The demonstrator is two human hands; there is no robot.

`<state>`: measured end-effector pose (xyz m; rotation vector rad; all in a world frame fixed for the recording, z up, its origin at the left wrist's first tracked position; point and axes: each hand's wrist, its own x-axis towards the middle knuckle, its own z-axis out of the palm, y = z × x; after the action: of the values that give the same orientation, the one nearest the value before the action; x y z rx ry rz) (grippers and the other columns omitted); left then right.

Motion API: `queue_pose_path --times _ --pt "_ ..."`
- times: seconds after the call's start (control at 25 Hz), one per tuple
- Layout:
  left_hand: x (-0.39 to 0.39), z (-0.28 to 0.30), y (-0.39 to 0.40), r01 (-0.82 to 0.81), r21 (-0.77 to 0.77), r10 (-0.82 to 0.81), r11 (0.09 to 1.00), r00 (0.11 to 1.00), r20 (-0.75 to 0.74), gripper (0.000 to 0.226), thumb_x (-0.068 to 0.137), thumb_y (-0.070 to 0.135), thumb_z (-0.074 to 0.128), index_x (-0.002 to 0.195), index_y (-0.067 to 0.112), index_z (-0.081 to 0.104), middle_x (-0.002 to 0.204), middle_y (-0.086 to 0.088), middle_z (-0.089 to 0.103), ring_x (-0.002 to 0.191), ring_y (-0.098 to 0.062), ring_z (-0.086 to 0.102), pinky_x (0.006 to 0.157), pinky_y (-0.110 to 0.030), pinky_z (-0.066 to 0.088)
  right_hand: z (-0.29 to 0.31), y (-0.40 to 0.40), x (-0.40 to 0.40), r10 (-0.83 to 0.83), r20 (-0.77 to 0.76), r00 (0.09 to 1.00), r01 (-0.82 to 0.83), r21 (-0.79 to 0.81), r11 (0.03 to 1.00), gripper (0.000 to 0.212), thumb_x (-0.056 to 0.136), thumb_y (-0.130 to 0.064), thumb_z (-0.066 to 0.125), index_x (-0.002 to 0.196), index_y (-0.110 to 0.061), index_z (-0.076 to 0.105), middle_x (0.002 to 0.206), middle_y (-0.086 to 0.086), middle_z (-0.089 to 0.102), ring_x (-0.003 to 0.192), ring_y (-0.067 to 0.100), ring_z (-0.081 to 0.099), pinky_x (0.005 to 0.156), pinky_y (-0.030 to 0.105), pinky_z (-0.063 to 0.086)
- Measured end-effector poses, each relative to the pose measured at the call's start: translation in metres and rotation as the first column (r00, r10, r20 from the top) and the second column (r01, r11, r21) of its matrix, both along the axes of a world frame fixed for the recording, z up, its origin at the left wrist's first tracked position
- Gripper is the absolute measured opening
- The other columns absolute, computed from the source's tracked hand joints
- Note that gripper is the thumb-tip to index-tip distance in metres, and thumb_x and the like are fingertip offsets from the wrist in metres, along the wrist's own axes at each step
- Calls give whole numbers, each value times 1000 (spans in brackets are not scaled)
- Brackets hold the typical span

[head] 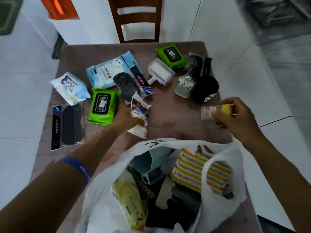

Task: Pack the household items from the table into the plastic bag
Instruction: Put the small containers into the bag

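- Low in the middle of the frame, the white plastic bag point(223, 165) sits with its mouth wide open. It already holds a striped yellow cloth point(202, 172), a light blue scoop point(151, 163) and some packets.
- At the right, the right hand point(235, 117) pinches a small clear bottle with a yellow cap point(217, 111). The bottle lies sideways, cap to the right. It is up off the table point(176, 118), just above and right of the bag's mouth.
- Near the middle, the left hand point(127, 117) grips a white snack-like packet point(140, 115). The packet's long side runs up and down the frame, and its low end is close to the bag's rim.
- I think both hands now need to come down toward the bottom of the frame to drop their things in. The left hand looks a bit nearer.
- Many things are not yet packed: two green wipe packs point(102, 105), a blue pouch point(109, 71), a cotton swab cup point(185, 84) and more.
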<state>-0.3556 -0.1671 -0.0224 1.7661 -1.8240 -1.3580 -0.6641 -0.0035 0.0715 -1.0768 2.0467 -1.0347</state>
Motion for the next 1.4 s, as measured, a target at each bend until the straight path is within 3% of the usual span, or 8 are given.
queue_pose_path --times 0.12,0.24,0.44,0.64,0.84,1.08,1.32,1.4 --pt "25 75 23 -94 75 108 993 972 -208 41 72 6 83 108 15 67 105 -10 75 74 -9 73 57 -18 55 76 39 25 -42 222 974 84 -185 979 29 76 -18 80 92 -36 64 90 -4 73 72 24 72 56 30 59" --pt "65 170 53 -56 145 124 988 845 -520 42 68 11 80 107 19 64 100 -8 78 84 -24 76 60 -29 61 139 79 62 37 371 928 80 -296 952 36 66 -22 86 93 -35 66 95 0 73 77 27 73 60 31 60" --pt "83 248 139 450 156 -192 879 633 -750 42 69 26 84 108 27 68 108 -10 75 95 -29 74 72 -31 60 163 104 106 64 579 813 191 -368 910 26 77 -25 77 99 -31 65 103 1 74 88 29 73 72 43 62" --pt "40 182 203 547 -19 -544 837 827 -144 47 82 18 70 121 42 57 112 10 70 101 -11 66 78 -22 52 146 112 132 -49 604 795 289 -307 907 28 91 -5 63 104 -29 62 104 -1 74 92 28 72 77 45 61" --pt "44 143 193 632 -155 -475 759 701 532 40 84 41 65 119 25 55 119 -3 66 110 -26 61 80 -33 47 94 111 161 137 448 884 -65 -172 983 35 73 -18 78 96 -39 64 98 -14 70 88 11 71 70 31 61" --pt "67 152 177 687 -127 -498 716 630 597 96 71 45 80 148 23 29 148 -3 43 135 -23 41 108 -37 38 46 91 194 365 201 909 -374 8 927 36 74 -32 73 104 -40 55 103 -14 63 89 4 63 74 34 59" --pt "88 176 174 546 -500 -372 672 833 410 63 74 25 81 132 20 58 133 -7 56 118 -27 55 90 -47 52 42 87 197 435 189 881 -414 -141 899 34 78 -45 71 107 -38 55 105 -17 61 94 8 64 72 31 60" --pt "103 177 177 386 -496 -164 778 886 433 67 71 28 82 131 18 56 127 -10 56 112 -29 54 86 -47 52 50 79 203 457 68 887 -437 -202 877 32 79 -43 70 107 -42 54 106 -23 58 96 2 61 71 20 55"
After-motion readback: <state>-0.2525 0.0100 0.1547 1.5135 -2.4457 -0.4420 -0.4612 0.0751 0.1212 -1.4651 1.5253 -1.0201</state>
